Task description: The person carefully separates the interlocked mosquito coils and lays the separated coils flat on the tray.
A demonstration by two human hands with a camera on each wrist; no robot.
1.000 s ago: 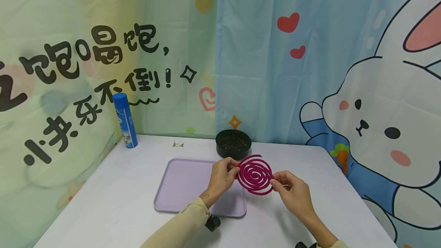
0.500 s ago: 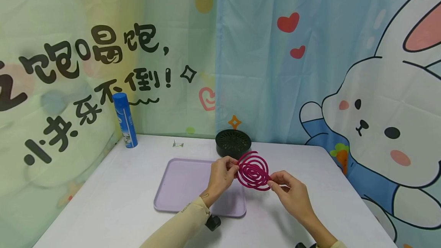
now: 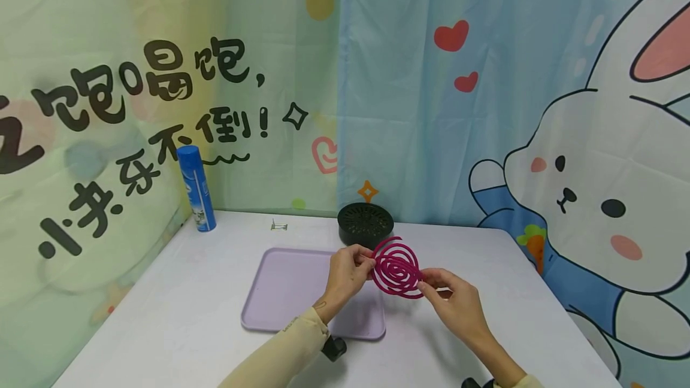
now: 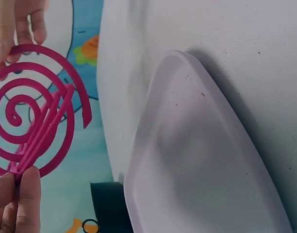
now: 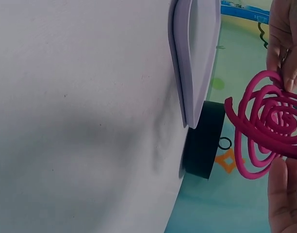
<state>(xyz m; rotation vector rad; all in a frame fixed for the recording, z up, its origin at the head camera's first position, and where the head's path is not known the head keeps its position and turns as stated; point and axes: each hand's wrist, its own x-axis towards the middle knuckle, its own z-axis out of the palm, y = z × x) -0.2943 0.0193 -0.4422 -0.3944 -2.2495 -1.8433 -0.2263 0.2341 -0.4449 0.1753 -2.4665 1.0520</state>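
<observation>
A pair of magenta mosquito coils (image 3: 398, 268) is held up above the table, spirals partly spread apart. My left hand (image 3: 347, 274) pinches their left edge between thumb and fingers; my right hand (image 3: 455, 303) pinches the right edge. In the left wrist view, one mosquito coil (image 4: 45, 128) crosses the other at an angle, with the left fingers (image 4: 29, 194) gripping at the bottom. From the right wrist, the mosquito coils (image 5: 265, 138) show an outer strand standing out from the rest, between both hands.
A lilac tray (image 3: 286, 292) lies under and left of my hands. Behind it stand a round black slotted container (image 3: 365, 223), a small metal stand (image 3: 278, 227) and a blue spray can (image 3: 196, 190). Printed curtains back the white table (image 3: 188, 328).
The mosquito coils have tilted and their rings now overlap at an angle instead of lying as one flat spiral. My right hand has shifted slightly left; the left hand stays about still.
</observation>
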